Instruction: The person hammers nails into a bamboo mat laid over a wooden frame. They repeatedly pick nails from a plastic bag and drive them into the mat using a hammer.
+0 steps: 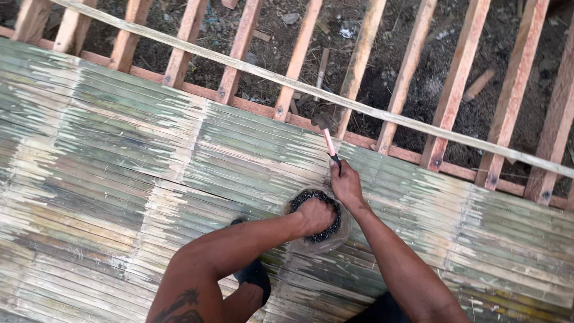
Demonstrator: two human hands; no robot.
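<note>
My right hand [345,182] grips the handle of a hammer [327,136] with a pinkish shaft and dark metal head; the head rests near the far edge of the flattened bamboo floor [119,149]. My left hand [315,215] reaches down into a clear plastic bag of dark nails [326,233] lying on the bamboo, fingers closed among the nails. Whether it holds any nails I cannot tell.
Reddish wooden joists [454,84] run away from the bamboo's edge over bare dirt ground below. A long pale slat [382,116] lies diagonally across the joists. My foot in a dark sandal [254,275] stands on the bamboo by my left arm.
</note>
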